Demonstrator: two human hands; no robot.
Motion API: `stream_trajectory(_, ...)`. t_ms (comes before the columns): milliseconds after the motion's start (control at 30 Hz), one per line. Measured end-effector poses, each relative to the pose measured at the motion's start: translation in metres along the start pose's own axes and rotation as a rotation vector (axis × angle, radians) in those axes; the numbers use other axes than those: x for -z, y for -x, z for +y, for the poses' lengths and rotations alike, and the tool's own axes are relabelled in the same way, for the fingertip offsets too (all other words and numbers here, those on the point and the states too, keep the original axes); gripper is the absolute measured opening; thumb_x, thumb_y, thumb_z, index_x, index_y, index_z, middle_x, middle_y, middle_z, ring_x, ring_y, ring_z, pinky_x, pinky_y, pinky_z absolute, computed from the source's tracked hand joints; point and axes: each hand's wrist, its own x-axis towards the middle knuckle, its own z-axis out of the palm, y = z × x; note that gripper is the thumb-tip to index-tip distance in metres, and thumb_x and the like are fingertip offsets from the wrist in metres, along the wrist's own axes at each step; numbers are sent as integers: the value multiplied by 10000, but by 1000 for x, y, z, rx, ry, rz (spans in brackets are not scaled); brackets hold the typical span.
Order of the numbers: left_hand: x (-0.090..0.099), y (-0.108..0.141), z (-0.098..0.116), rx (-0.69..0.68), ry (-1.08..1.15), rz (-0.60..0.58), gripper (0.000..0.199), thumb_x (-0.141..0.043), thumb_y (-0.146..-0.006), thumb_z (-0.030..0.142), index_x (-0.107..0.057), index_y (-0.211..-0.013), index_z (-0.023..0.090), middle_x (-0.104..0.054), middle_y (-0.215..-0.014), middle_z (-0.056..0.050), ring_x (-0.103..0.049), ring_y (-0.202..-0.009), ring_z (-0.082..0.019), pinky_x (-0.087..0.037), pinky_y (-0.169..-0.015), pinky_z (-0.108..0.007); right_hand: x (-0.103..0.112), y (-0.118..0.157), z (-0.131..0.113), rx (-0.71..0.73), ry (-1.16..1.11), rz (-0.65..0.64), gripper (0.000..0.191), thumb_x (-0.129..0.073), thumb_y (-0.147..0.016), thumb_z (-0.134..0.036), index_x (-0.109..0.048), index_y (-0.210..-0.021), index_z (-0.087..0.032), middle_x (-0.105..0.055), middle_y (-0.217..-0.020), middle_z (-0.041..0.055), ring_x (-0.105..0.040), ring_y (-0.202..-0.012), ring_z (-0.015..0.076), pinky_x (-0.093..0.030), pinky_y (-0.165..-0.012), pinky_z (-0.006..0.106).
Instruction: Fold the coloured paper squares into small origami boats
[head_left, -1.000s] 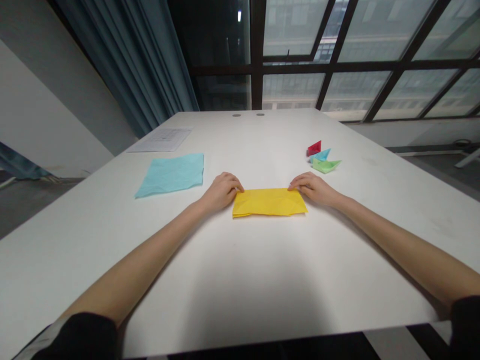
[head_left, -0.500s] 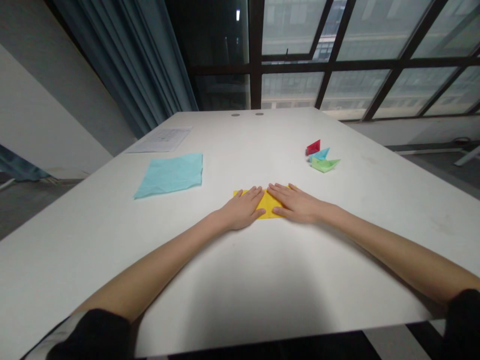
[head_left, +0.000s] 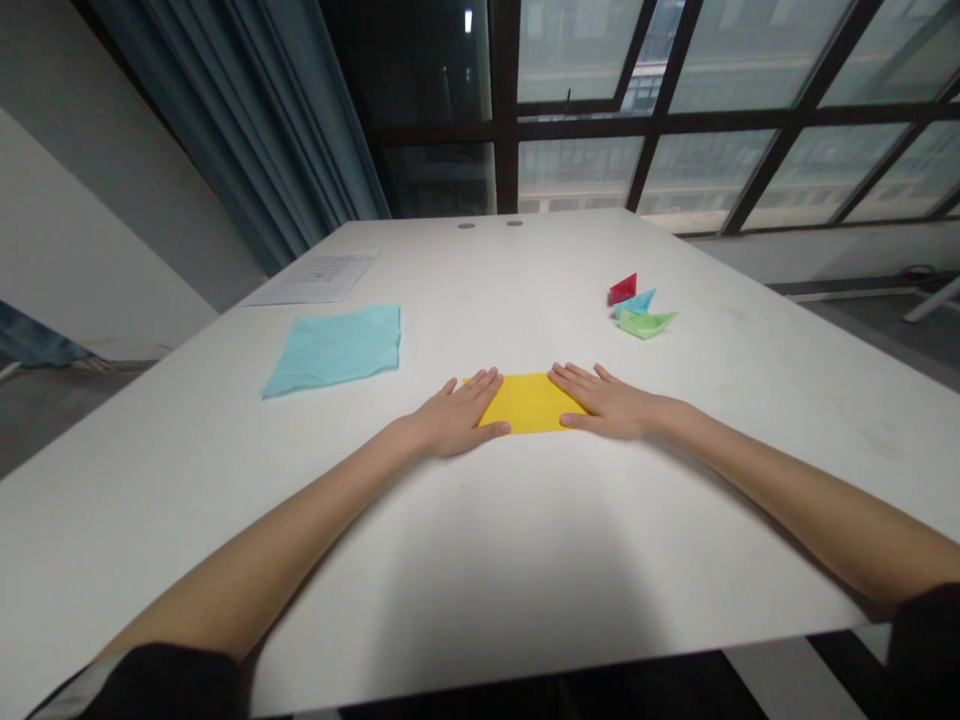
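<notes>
A yellow sheet of paper (head_left: pixel 531 403) lies flat on the white table (head_left: pixel 480 540), seemingly folded into a wide rectangle. My left hand (head_left: pixel 463 412) rests palm down on its left end, fingers stretched out and thumb apart. On the opposite end, my right hand (head_left: pixel 604 402) lies flat in the same way, thumb apart from the fingers. The paper's middle shows between the two hands; both its ends are partly hidden beneath them. Neither hand grips anything.
Folded paper boats stand to the right beyond my hands: a red one (head_left: pixel 623 289), a blue one (head_left: pixel 636 303) and a green one (head_left: pixel 646 324). A light blue cloth (head_left: pixel 337 347) lies at left, with a printed sheet (head_left: pixel 315 278) behind it. Windows and a curtain (head_left: pixel 247 120) border the far side.
My hands have slid apart along the yellow paper, the left one going left and the right one slightly right. More of the paper's middle now shows.
</notes>
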Motion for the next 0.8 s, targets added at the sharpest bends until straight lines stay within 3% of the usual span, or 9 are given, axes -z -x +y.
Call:
stream_trajectory(300, 7, 6, -6, 22, -23, -40, 944, -294, -774, 730, -38, -1458, 131, -25, -1506, -162, -60, -1395, -299, -58, -1088, -531, 9, 3, 9, 99, -32, 1, 989, -505, -711, -693, -96, -1462, -197, -150, -1505, 146, -126, -1373, 358, -43, -1077, 608)
stream_trajectory(433, 14, 7, -12, -25, 1, -48, 1013, -403, -711, 752, -95, -1454, 136, -90, -1498, -186, -123, -1385, -316, -109, -1083, -520, 24, 3, 5, 171, -22, 86, 937, -580, -671, -665, -294, -1420, -181, -331, -1448, 150, -300, -1318, 344, -198, -1071, 538)
stream_trajectory(567, 23, 9, -22, -69, 67, -27, 860, -441, -743, 698, -285, -1409, 178, -224, -1477, -165, -226, -1361, -300, -195, -1078, -441, 32, 2, 3, 233, -71, 117, 688, -575, -731, -587, -507, -1284, -183, -584, -1221, 128, -544, -1087, 289, -397, -935, 446)
stream_trajectory(700, 29, 8, -28, -101, 144, -4, 698, -483, -774, 625, -442, -1319, 191, -339, -1438, -139, -322, -1324, -273, -261, -1054, -369, 33, 2, 1, 211, -68, 109, 707, -604, -683, -620, -554, -1237, -183, -619, -1160, 122, -569, -1028, 289, -425, -882, 428)
stream_trajectory(800, 32, 5, -26, -172, 150, 96, 445, -476, -833, 511, -599, -1141, 213, -516, -1317, -102, -446, -1239, -246, -320, -1010, -351, 35, 3, -3, 207, -32, 111, 729, -581, -683, -651, -549, -1240, -182, -626, -1147, 121, -573, -1012, 289, -420, -874, 429)
